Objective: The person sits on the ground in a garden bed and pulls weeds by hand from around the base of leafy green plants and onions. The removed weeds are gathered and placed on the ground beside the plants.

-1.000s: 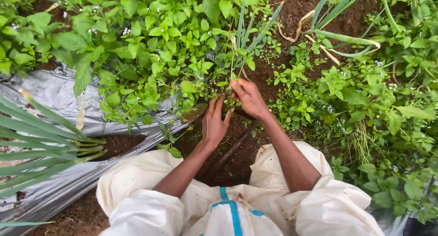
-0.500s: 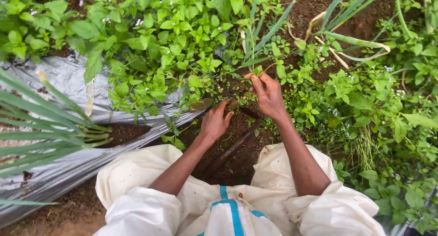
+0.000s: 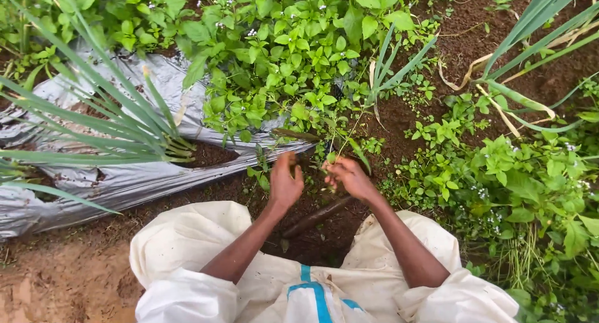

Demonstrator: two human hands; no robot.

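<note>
My right hand [image 3: 350, 177] is closed on the base of a thin-stemmed green weed [image 3: 342, 143], whose stems rise from my fingers toward the leafy patch. Just to its left, my left hand [image 3: 285, 183] hovers over the dark soil with fingers curled. Whether it holds anything is unclear because it is blurred. Both forearms reach forward from white sleeves. The hands are a short gap apart, above bare brown soil [image 3: 324, 235] between my knees.
A silver plastic mulch sheet [image 3: 125, 182] covers the bed at left, with long-bladed plants [image 3: 125, 132] growing through it. Dense low weeds with tiny white flowers [image 3: 281, 54] fill the middle and right [image 3: 518, 192]. A dark stick-like handle [image 3: 318, 215] lies on the soil.
Both hands have drawn back toward my body, away from the weed clump. The right hand brings a weed stem with it. The view has tilted so the plants sit lower in the frame.
</note>
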